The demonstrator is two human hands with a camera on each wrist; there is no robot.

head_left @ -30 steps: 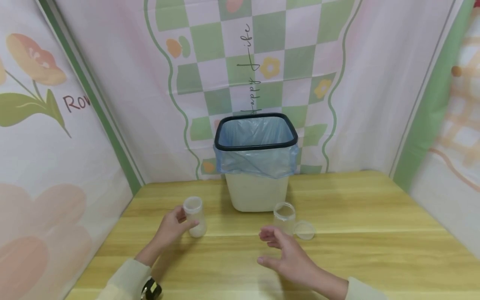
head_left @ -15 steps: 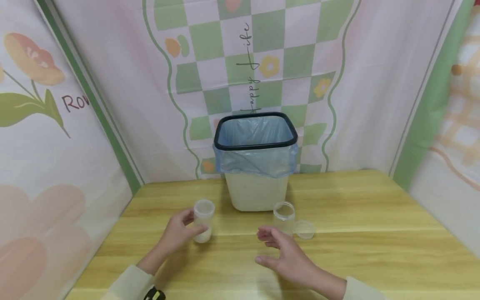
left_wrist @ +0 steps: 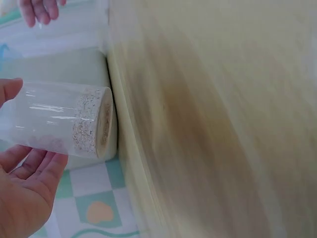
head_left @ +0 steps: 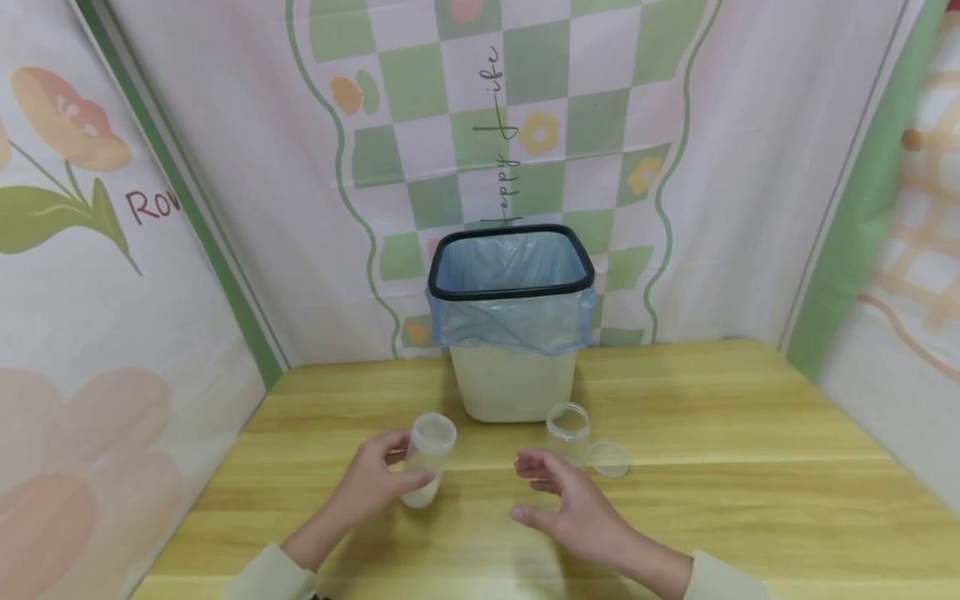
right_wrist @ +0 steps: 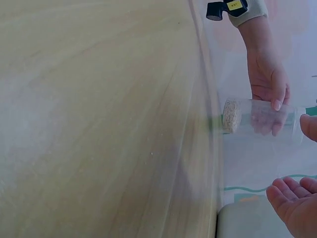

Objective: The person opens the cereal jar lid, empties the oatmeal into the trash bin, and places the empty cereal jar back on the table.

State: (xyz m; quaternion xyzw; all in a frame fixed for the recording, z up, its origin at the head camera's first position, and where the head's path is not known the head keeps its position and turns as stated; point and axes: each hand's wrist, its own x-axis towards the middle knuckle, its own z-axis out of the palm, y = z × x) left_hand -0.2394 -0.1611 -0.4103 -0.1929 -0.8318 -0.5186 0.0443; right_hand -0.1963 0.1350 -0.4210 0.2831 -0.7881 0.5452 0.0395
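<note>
My left hand (head_left: 371,477) grips a clear plastic jar (head_left: 433,443) around its side, thumb in front and fingers behind. Pale grainy bits (left_wrist: 88,121) cover its bottom in the left wrist view. The jar leans slightly rightward, its base seemingly just above the table; its top looks whitish, and I cannot tell whether a lid is on. My right hand (head_left: 581,510) hovers to the right with fingers extended, thumb apart and nothing held. Just behind it stands a second clear jar (head_left: 570,433), uncapped, its lower part partly hidden by that hand. A clear round lid (head_left: 609,460) lies beside this jar.
A cream bin (head_left: 513,383) with a black rim and blue liner bag (head_left: 513,325) stands at the back middle, behind both jars. The wooden table (head_left: 720,417) meets printed cloth curtains (head_left: 720,208) at the back and sides.
My left hand has carried the jar rightward and nearer to me, toward the right hand, and the jar has begun to lean. The right hand has stayed almost still.
</note>
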